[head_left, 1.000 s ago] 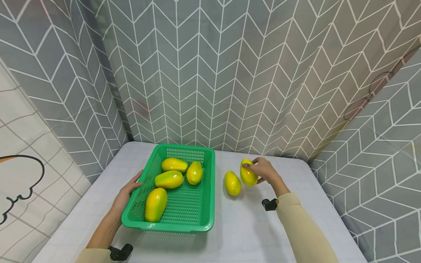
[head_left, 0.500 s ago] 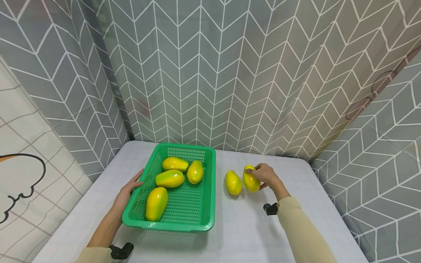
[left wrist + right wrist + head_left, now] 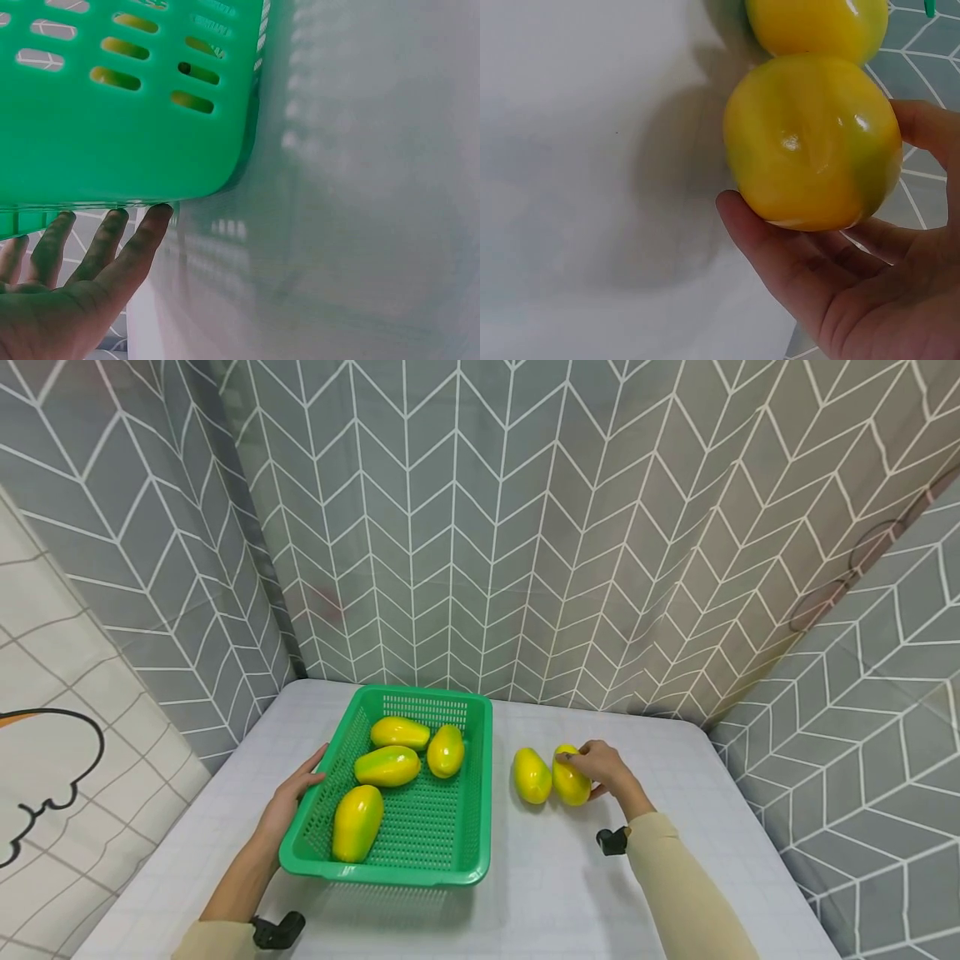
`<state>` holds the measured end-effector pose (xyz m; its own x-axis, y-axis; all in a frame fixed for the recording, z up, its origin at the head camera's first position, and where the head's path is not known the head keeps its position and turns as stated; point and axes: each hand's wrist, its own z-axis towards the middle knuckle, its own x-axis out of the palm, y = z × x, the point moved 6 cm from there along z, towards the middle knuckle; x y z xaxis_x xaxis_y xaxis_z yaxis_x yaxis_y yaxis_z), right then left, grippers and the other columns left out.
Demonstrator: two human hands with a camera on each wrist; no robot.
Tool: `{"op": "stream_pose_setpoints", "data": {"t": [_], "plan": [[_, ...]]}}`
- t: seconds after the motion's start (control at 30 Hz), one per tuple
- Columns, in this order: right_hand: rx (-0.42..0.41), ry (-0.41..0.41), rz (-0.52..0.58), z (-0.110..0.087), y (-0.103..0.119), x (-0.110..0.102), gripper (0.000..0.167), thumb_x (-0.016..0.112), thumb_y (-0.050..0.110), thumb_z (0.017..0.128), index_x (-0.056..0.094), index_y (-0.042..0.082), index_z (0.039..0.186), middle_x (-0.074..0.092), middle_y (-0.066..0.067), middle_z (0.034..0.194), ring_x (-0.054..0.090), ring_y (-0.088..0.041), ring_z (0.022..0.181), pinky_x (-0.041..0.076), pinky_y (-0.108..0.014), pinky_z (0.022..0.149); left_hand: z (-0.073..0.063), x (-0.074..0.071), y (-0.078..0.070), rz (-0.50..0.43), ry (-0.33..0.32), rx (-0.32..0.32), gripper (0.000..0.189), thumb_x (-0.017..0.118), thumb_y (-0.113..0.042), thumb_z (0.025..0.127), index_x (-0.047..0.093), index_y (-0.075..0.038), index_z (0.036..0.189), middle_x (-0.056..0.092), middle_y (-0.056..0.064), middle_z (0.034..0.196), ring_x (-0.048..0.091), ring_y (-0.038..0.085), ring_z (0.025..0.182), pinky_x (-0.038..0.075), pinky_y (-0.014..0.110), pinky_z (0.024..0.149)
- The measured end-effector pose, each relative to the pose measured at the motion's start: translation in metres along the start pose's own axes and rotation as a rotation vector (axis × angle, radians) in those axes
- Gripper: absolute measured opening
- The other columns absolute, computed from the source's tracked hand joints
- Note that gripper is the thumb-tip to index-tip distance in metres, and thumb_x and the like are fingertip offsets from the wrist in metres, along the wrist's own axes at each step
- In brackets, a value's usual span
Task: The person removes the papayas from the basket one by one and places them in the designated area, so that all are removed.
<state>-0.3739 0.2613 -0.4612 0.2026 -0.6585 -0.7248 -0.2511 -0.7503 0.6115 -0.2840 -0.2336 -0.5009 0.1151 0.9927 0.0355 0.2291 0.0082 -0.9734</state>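
Note:
My right hand (image 3: 606, 766) grips a glossy yellow-green papaya (image 3: 572, 779) from its right side. In the right wrist view, thumb and fingers curve round this papaya (image 3: 810, 142), whose blunt end faces the camera. It stands right beside a second papaya (image 3: 532, 776), and the two look to be touching. To the left is a green perforated plastic basket (image 3: 483, 827). My left hand (image 3: 288, 797) rests against its left side; in the left wrist view the fingers of that hand (image 3: 82, 292) are fairly straight, with their tips on the basket wall (image 3: 120, 161).
Several papayas lie inside the basket, one (image 3: 357, 824) near its front left corner. A white cloth covers the table (image 3: 555, 893). Grey patterned curtains (image 3: 480, 527) hang close behind the table and at its sides.
My right hand has lowered the papaya it holds toward the front of the table, and it now sits close against the other loose papaya. The left hand and basket stay nearly still.

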Motion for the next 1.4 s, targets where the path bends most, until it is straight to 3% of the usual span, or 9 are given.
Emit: {"op": "stream_pose_setpoints", "data": {"t": [1.07,1.4], "plan": [[0.025,0.012,-0.038,0.0008,-0.0028,0.0070,0.073,0.064,0.043,0.101,0.048,-0.014,0.143,0.057,-0.034,0.136,0.066,-0.044,0.116,0.067,-0.046,0.072,-0.0019,0.0019,-0.0027,0.005,-0.002,-0.002,0.061,0.029,-0.029,0.114,0.010,-0.044,0.170,-0.004,-0.006,0.181,0.001,0.030,0.168,0.017,0.056,0.133],[0.017,0.044,-0.006,-0.0025,-0.0026,0.0044,0.075,0.065,0.046,0.100,0.049,-0.014,0.142,0.060,-0.032,0.131,0.068,-0.038,0.102,0.067,-0.046,0.075,-0.0028,0.0025,-0.0028,-0.002,-0.001,-0.004,0.061,0.029,-0.030,0.114,0.010,-0.045,0.170,-0.005,-0.006,0.181,0.001,0.029,0.168,0.016,0.056,0.133]]}}
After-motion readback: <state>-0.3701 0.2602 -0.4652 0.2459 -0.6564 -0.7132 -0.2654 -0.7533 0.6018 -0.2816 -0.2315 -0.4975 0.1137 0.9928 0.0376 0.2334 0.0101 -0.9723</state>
